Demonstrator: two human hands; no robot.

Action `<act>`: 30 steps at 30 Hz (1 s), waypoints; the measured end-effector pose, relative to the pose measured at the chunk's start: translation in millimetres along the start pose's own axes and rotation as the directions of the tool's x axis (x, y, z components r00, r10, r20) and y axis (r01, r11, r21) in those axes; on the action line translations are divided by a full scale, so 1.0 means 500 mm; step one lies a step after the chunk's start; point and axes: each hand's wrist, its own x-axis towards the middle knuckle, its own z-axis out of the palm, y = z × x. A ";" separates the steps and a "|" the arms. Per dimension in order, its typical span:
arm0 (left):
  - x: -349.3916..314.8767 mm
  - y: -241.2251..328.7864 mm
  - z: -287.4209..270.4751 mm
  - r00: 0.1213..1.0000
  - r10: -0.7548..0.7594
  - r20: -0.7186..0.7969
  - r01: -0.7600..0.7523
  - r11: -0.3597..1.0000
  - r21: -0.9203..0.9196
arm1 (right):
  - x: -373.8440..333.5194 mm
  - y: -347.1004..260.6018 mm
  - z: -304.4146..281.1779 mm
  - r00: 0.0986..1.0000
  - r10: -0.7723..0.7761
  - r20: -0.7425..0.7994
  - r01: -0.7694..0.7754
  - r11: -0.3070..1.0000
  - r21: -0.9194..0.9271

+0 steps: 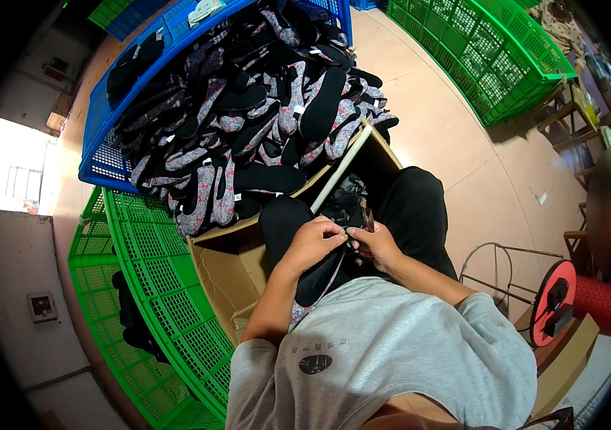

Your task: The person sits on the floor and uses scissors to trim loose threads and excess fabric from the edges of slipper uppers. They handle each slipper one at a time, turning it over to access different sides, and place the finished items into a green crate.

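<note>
My left hand (pixel 314 244) is closed in a pinch at the upper end of a soft black slipper (pixel 314 282) with grey-and-pink floral fabric. The slipper lies across my lap, partly hidden by my left forearm. My right hand (pixel 378 245) nearly touches the left fingertips. It is closed round a slim dark pointed tool (pixel 368 218), perhaps small snips, which sticks up past the fingers. The fine detail between the two hands is too small to make out. Past my knees rises a big heap of similar slippers (pixel 248 122).
A blue crate (pixel 94 136) stands behind the heap. Green crates (pixel 155 265) are at my left, with another green crate (pixel 492 64) far right. A cardboard-lined box (pixel 223 276) and a white bar (pixel 341 168) sit before me. A red-and-black spool (pixel 555 301) is at my right.
</note>
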 end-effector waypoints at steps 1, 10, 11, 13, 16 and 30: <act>0.000 -0.001 0.001 1.000 -0.006 0.014 0.006 1.000 -0.018 | -0.001 -0.005 0.002 1.000 -0.009 0.000 0.009 0.999 -0.031; 0.012 -0.001 0.019 0.999 0.038 -0.033 -0.037 0.999 0.039 | 0.006 -0.020 -0.017 0.988 -0.139 0.070 0.150 0.970 -0.189; 0.013 -0.002 0.022 0.998 0.055 -0.034 -0.055 0.998 0.023 | 0.007 -0.021 -0.023 0.988 -0.139 0.065 0.149 0.970 -0.194; 0.017 -0.009 0.026 0.995 0.090 -0.037 -0.091 0.996 -0.008 | 0.005 -0.028 -0.033 0.990 -0.139 0.021 0.141 0.972 -0.189; 0.020 -0.020 0.030 0.989 0.122 -0.081 -0.123 0.992 -0.016 | 0.005 -0.038 -0.046 0.985 -0.164 -0.056 0.156 0.980 -0.124; 0.031 -0.025 0.013 0.949 -0.307 0.070 0.296 0.797 -0.526 | -0.019 -0.004 -0.095 0.944 0.001 0.330 0.175 0.847 -0.501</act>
